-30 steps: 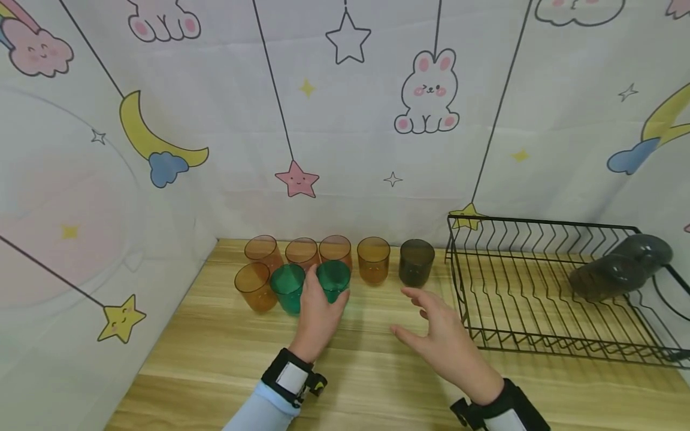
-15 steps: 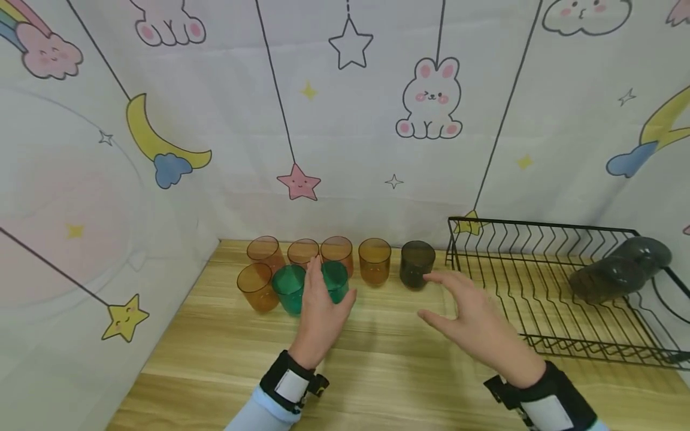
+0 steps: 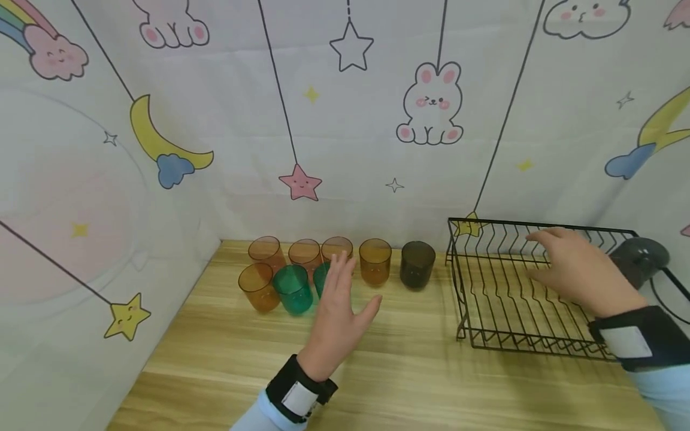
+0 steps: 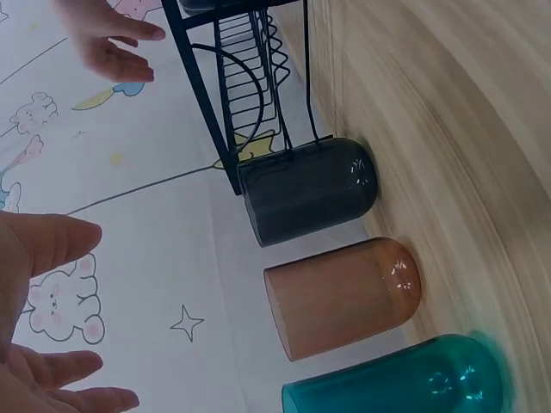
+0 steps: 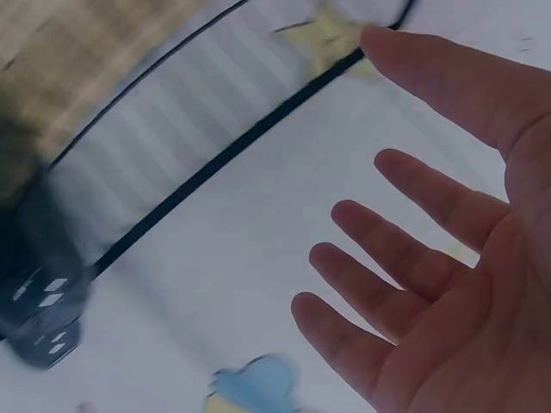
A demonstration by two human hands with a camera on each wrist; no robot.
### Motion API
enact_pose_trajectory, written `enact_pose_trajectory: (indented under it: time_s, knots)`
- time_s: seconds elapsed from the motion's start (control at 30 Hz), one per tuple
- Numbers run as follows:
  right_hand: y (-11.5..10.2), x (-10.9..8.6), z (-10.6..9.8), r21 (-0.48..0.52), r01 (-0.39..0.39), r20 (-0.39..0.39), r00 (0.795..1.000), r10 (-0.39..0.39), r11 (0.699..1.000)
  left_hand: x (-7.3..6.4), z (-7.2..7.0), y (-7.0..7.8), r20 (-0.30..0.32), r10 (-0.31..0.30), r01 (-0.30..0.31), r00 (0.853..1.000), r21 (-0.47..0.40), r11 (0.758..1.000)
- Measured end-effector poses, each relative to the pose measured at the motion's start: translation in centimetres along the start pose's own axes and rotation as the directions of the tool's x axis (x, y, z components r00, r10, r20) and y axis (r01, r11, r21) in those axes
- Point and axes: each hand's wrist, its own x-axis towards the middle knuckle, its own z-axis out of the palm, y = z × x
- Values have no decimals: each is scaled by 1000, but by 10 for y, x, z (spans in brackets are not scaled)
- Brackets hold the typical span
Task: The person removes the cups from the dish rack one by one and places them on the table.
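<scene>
My left hand [image 3: 339, 320] is raised before the cups with fingers straight and thumb spread, holding nothing. It partly hides one green cup [image 3: 320, 280]; a second green cup [image 3: 293, 290] stands just left of it. An amber cup [image 3: 259, 288] is at the left end, and three pinkish cups [image 3: 264, 254] are in the row behind. Further right are another amber cup [image 3: 375, 262] and a dark grey cup [image 3: 417, 266]. Over the black wire dish rack [image 3: 507, 347] hovers my right hand [image 3: 584, 272], relaxed and bare of any object, near a dark grey cup [image 3: 641, 257] lying there.
The wooden table [image 3: 226, 371] carries cups on the left and the rack on the right. Behind them hangs a white cloth [image 3: 366, 155] with cartoon prints. Dark glass in the rack [image 5: 43, 292] shows at the left of the right wrist view.
My right hand has swung right, from beside the standing dark cup to above the rack. My left hand has let go of the green cup and drawn slightly back and right, fingers straightened.
</scene>
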Motion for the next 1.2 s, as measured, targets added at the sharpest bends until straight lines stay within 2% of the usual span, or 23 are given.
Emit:
enact_pose_trajectory:
  time_s: [0.07,0.2,0.37,0.53,0.63,0.87,1.03,1.2]
  knots:
    - [23,0,4,-45,-28,-3,1000,27,999,-1,0,2,36,8,-7,999,-3,1000]
    - [61,-6,14,-132,-70,-58,996,62,989,-4,1,5,124,16,-18,992,12,1000]
    - [86,-16,21,-191,-171,-102,983,154,967,-7,5,6,205,33,-39,978,23,999]
    - [98,-22,26,-189,-268,-71,963,259,945,-11,8,5,265,34,-46,964,41,998]
    - [105,-24,30,-201,-290,-58,957,285,935,-13,10,3,295,28,-44,955,46,998]
    - [116,-26,37,-178,-192,-66,981,183,965,-15,12,2,327,14,-26,945,33,999]
    - [115,-26,41,-118,-223,-29,975,221,968,-15,13,0,338,14,-28,941,38,999]
    - [114,-26,45,-132,-223,-44,975,219,966,-16,15,-1,351,14,-32,936,46,998]
